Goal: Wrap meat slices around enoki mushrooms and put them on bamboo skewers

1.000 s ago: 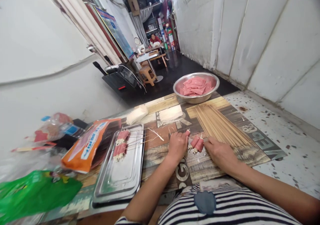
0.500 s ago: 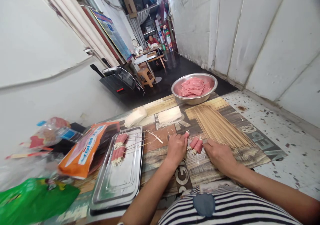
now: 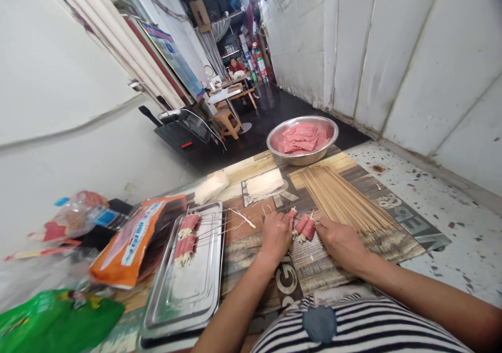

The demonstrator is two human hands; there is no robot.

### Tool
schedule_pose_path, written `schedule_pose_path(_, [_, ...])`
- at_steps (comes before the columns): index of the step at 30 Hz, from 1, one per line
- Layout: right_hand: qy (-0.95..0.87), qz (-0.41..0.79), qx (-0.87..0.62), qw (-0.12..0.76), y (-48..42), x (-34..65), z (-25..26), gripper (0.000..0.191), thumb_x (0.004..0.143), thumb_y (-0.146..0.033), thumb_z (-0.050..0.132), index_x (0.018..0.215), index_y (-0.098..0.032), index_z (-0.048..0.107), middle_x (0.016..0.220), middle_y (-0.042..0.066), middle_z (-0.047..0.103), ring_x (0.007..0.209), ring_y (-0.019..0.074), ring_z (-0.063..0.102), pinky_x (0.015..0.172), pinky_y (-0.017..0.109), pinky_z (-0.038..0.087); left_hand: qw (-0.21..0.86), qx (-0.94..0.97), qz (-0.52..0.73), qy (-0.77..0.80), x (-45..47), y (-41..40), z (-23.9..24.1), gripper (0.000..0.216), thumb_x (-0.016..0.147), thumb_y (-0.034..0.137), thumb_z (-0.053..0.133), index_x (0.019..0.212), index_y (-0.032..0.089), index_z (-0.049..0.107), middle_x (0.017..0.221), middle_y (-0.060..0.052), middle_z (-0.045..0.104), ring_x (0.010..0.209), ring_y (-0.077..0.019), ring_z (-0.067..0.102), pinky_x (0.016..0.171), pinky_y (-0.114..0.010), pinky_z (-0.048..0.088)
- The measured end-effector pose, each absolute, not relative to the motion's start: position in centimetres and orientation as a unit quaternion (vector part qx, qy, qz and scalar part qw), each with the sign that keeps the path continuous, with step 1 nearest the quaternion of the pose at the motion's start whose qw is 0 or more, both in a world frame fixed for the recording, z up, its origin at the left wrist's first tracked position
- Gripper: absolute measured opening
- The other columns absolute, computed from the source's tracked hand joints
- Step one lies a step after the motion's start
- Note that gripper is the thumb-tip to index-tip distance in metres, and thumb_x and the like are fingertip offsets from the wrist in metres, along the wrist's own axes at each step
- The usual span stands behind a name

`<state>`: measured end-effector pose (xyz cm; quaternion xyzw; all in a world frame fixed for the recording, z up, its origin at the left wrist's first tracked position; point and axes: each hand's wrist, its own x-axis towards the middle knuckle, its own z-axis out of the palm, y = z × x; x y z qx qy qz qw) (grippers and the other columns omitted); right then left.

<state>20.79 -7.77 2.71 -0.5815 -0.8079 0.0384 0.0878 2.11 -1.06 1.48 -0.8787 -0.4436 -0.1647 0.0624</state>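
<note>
My left hand (image 3: 276, 231) is closed round a mushroom-filled meat roll (image 3: 292, 214), whose pink end shows beyond the fingers. Just right of it, two more meat rolls (image 3: 304, 228) with pale mushroom ends lie side by side on the table. At their right side, my right hand (image 3: 337, 239) has its fingers pinched together; what they hold, if anything, is hidden. A metal tray (image 3: 188, 290) to the left carries finished skewers of meat rolls (image 3: 185, 244), their sticks pointing right. Beyond my right hand lies a fan of bamboo skewers (image 3: 341, 198).
A steel bowl (image 3: 301, 159) of pink meat slices stands at the table's far edge. Two bundles of enoki mushrooms (image 3: 264, 183) lie left of it. An orange packet (image 3: 127, 243) and a green bag (image 3: 55, 319) sit left of the tray. A person (image 3: 236, 66) sits in the background.
The view has shifted slightly. The meat roll in my left hand is a little closer to the two lying rolls. My right hand stays at their right side.
</note>
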Motion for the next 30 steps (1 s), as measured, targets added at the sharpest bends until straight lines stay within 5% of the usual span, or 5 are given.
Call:
schedule_pose_path(17, [-0.827, 0.112, -0.54, 0.108, -4.7, 18.9, 2.3, 0.022, 0.092, -0.007, 0.043, 0.091, -0.013, 0.064, 0.09, 0.006, 0.065, 0.083, 0.0141, 0.06, 0.071, 0.024, 0.043, -0.025, -0.902, -0.13, -0.411, 1.0, -0.1, 2.2, 0.028, 0.092, 0.013, 0.045, 0.076, 0.016, 0.067, 0.074, -0.007, 0.067, 0.07, -0.0173, 0.058, 0.066, -0.028, 0.041])
schedule_pose_path(26, [-0.823, 0.012, -0.561, 0.09, -5.8, 21.7, 0.2, 0.016, 0.088, -0.012, 0.05, 0.086, -0.014, 0.066, 0.086, 0.009, 0.065, 0.082, 0.021, 0.061, 0.068, 0.03, 0.041, -0.072, -0.87, -0.185, -0.451, 1.1, -0.3, 2.0, 0.032, 0.094, 0.02, 0.044, 0.073, 0.016, 0.068, 0.074, -0.006, 0.067, 0.072, -0.0161, 0.059, 0.068, -0.027, 0.044])
schedule_pose_path(30, [-0.816, 0.034, -0.572, 0.081, -7.5, 22.8, 1.9, 0.02, 0.088, -0.01, 0.048, 0.077, -0.015, 0.065, 0.075, 0.007, 0.064, 0.07, 0.0167, 0.06, 0.06, 0.027, 0.037, -0.071, -0.852, -0.211, -0.475, 1.5, -1.2, 1.8, 0.025, 0.09, 0.035, 0.054, 0.079, 0.018, 0.068, 0.075, -0.005, 0.066, 0.072, -0.0169, 0.061, 0.068, -0.029, 0.046])
